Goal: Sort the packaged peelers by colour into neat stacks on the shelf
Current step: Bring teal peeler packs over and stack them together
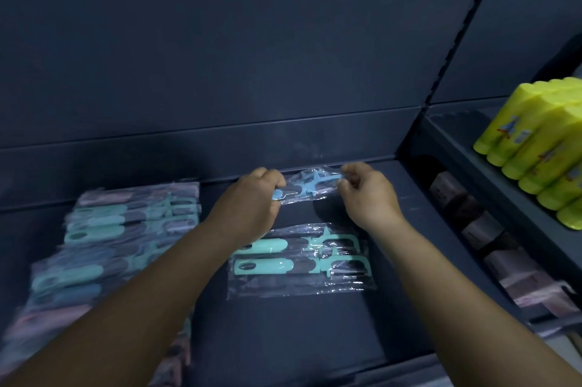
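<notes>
Head view. Sorting partly done, judged from the layout. On the dark shelf (pixel 299 333), near centre-right, a small teal stack (pixel 302 260) of packaged peelers laid flat, two handles visible, edges roughly aligned. At left, a large unsorted pile (pixel 119 245), blurred, overlapping and fanned; teal handles evident, darker and pinkish ones apparently mixed in. Most of the work therefore judged still ahead.

Held just above the far part of the shelf, beyond the teal stack: one blue peeler (pixel 310 186) in its bag. Left hand (pixel 252 200) pinching the handle end with curled fingers; right hand (pixel 367 191) pinching the blade end, fingers curled round the wrapper edge. Likely the start of a separate blue stack; no blue stack seen yet.

Materials: clear, glossy, crinkled film bags, probably slippery when stacked; smooth moulded plastic handles, rounded with an oval hanging hole; Y-shaped heads. Shelf surface matt and flat.

On the adjoining right shelf: yellow bottles (pixel 541 147) in a row, cylindrical, smooth.
</notes>
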Demonstrator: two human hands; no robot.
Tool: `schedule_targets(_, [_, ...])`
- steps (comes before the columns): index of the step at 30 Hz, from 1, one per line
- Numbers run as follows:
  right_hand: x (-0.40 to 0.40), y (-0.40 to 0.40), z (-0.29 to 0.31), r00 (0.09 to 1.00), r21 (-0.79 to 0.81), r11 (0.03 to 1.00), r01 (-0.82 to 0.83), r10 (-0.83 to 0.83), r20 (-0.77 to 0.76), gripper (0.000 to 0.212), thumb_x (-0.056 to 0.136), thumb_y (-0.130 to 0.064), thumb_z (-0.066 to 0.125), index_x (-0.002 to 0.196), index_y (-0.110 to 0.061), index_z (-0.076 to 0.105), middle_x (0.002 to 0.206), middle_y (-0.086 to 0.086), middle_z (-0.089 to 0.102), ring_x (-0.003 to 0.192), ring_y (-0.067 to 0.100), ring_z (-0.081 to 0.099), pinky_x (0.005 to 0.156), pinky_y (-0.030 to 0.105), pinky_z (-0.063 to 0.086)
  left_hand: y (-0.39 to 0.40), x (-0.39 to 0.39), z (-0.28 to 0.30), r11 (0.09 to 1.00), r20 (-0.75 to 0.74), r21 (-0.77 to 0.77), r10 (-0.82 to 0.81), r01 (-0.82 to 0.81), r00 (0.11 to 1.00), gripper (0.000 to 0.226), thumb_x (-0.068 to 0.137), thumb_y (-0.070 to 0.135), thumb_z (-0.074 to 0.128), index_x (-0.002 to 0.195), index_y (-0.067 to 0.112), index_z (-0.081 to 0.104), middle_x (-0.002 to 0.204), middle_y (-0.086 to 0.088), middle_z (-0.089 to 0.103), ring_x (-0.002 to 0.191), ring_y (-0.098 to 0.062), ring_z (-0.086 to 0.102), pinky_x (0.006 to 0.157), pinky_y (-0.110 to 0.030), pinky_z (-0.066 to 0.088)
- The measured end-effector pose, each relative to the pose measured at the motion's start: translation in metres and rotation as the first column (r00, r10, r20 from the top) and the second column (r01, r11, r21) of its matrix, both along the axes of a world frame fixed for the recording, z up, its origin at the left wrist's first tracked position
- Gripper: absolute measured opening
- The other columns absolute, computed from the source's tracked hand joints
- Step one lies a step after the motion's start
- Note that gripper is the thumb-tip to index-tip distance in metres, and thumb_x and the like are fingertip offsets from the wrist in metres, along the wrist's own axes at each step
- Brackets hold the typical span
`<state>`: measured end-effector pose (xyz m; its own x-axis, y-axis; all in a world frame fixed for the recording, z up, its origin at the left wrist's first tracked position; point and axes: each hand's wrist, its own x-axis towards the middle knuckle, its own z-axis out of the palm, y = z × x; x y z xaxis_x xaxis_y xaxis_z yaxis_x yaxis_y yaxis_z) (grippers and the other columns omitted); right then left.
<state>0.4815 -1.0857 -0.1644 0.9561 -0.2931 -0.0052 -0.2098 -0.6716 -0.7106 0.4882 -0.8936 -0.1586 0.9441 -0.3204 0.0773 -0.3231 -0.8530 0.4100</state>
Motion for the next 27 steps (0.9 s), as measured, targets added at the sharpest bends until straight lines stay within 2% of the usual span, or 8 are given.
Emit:
schedule_targets(3, [0.016,0.003,-0.001,1.0,-0.003,1.0,-0.016,0.016,-0.004,0.032,0.093,-0.018,0.053,0.125,-0.013,0.057,0.12,0.005,0.065,0.112,0.022,0.059,0.085,0.019,0.038,-0.005,0.002,-0.004,0.998,-0.006,0.016,0.065,-0.065,0.998,0.029,0.089,0.018,0.058,0.117,0.017,0.053,0.12,-0.001,0.052,0.105,-0.023,0.052,0.084,-0.031,0.043])
schedule_targets(8, [0.034,0.006,-0.007,0.996,-0.09,0.993,-0.075,0.07,-0.058,0.032,0.091,-0.017,0.054,0.122,-0.013,0.06,0.119,0.009,0.064,0.112,0.027,0.058,0.092,0.03,0.045,-0.009,0.003,-0.013,0.989,-0.002,0.096,0.11,-0.11,0.994,0.029,0.089,0.022,0.06,0.117,0.014,0.054,0.119,-0.002,0.052,0.115,-0.022,0.045,0.089,-0.032,0.043])
schedule_targets(13, [0.035,0.003,-0.014,0.986,-0.174,0.977,-0.123,0.101,-0.133,0.022,0.087,-0.016,0.058,0.107,-0.009,0.064,0.113,0.013,0.064,0.105,0.03,0.059,0.085,0.032,0.047,-0.007,0.013,-0.019,0.985,0.011,0.109,0.133,-0.133,0.991,0.028,0.087,0.008,0.059,0.113,0.018,0.055,0.117,-0.001,0.058,0.11,-0.023,0.053,0.086,-0.036,0.047])
schedule_targets(16, [0.037,0.005,-0.017,0.989,-0.153,0.983,-0.098,0.079,-0.129,0.025,0.086,-0.016,0.06,0.111,-0.012,0.063,0.116,0.012,0.063,0.109,0.03,0.057,0.086,0.03,0.044,-0.004,0.023,-0.021,0.979,0.036,0.134,0.152,-0.156,0.988,0.036,0.084,0.0,0.057,0.113,0.021,0.056,0.115,0.0,0.061,0.104,-0.026,0.059,0.083,-0.035,0.049])
schedule_targets(20, [0.041,0.01,-0.019,0.995,-0.105,0.994,-0.041,0.031,-0.094,0.029,0.085,-0.013,0.059,0.114,-0.013,0.062,0.118,0.011,0.063,0.11,0.028,0.057,0.087,0.028,0.043,-0.002,0.034,-0.02,0.978,0.039,0.136,0.156,-0.16,0.987,0.03,0.086,0.005,0.057,0.113,0.02,0.059,0.116,-0.001,0.061,0.103,-0.026,0.06,0.084,-0.035,0.049])
schedule_targets(22, [0.041,0.01,-0.019,0.996,-0.101,0.994,-0.038,0.029,-0.09,0.027,0.084,-0.011,0.058,0.111,-0.011,0.062,0.114,0.01,0.065,0.107,0.029,0.058,0.083,0.027,0.043,-0.001,0.035,-0.017,0.981,0.029,0.141,0.133,-0.136,0.991,0.03,0.088,0.013,0.06,0.117,0.017,0.059,0.122,-0.001,0.059,0.109,-0.025,0.056,0.09,-0.034,0.047])
schedule_targets(24, [0.037,0.009,-0.016,0.994,-0.117,0.991,-0.068,0.058,-0.089,0.023,0.084,-0.014,0.058,0.106,-0.01,0.061,0.108,0.01,0.066,0.103,0.03,0.059,0.078,0.029,0.043,-0.001,0.029,-0.009,0.987,0.008,0.151,0.064,-0.064,0.998,0.04,0.089,0.022,0.061,0.128,0.017,0.054,0.135,0.001,0.051,0.12,-0.021,0.049,0.099,-0.029,0.038])
schedule_targets(27, [0.02,0.006,-0.007,0.984,-0.129,0.978,-0.162,0.15,-0.093,0.03,0.084,-0.021,0.061,0.113,-0.015,0.059,0.113,0.007,0.064,0.109,0.027,0.057,0.082,0.026,0.042,-0.003,0.007,0.006,0.984,-0.092,0.148,-0.088,0.101,0.992,0.054,0.09,0.032,0.059,0.141,0.021,0.041,0.149,0.004,0.036,0.135,-0.015,0.034,0.108,-0.026,0.026])
